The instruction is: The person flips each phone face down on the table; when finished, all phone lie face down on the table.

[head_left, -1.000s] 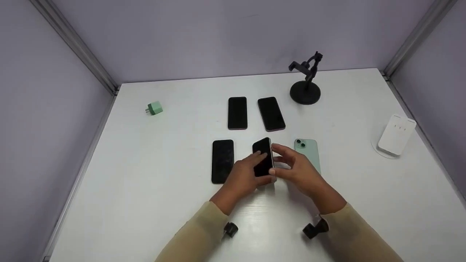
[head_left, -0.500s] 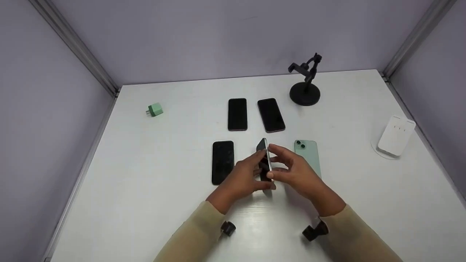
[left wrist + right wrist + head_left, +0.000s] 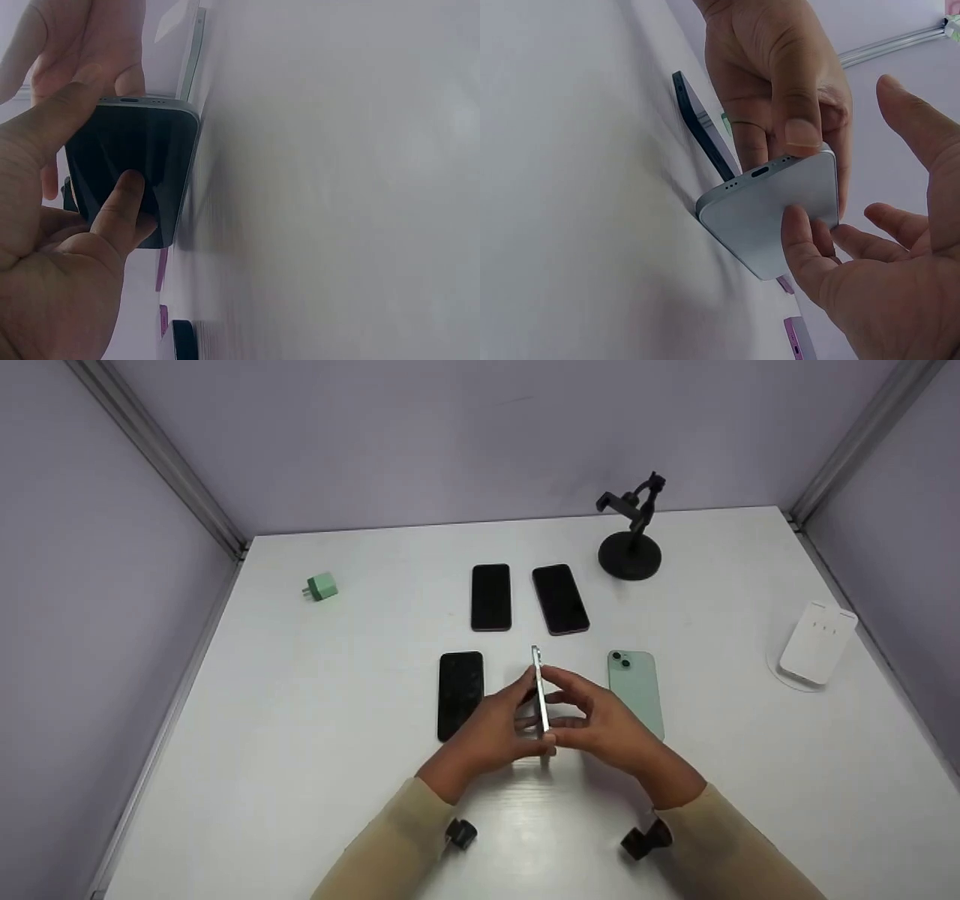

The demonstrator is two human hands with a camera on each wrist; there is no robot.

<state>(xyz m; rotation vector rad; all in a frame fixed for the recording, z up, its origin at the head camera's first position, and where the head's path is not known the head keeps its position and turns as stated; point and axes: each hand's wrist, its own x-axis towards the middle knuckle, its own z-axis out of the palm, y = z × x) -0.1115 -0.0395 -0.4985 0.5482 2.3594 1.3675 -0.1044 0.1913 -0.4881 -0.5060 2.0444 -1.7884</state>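
A phone (image 3: 540, 697) stands on its long edge between the hands, its thin silver side turned up in the head view. My left hand (image 3: 484, 735) holds it, the thumb on the bottom edge by the charging port and fingers against the dark screen (image 3: 105, 150). On the pale back (image 3: 765, 217), fingertips of my right hand (image 3: 611, 727) touch the surface; the right thumb is apart from it in the right wrist view. A dark-screened phone (image 3: 460, 694) lies left of the left hand. A mint green phone (image 3: 637, 690) lies face down beside the right hand.
Two more dark-screened phones (image 3: 491, 597) lie farther back on the white table (image 3: 315, 720). A black phone stand (image 3: 630, 555) is behind them to the right. A green charger plug (image 3: 322, 586) lies far left, and a white charging stand (image 3: 817, 641) is far right.
The phone has turned from slanted, with its dark screen showing, to nearly edge-on in the head view. Both hands have shifted slightly left with it.
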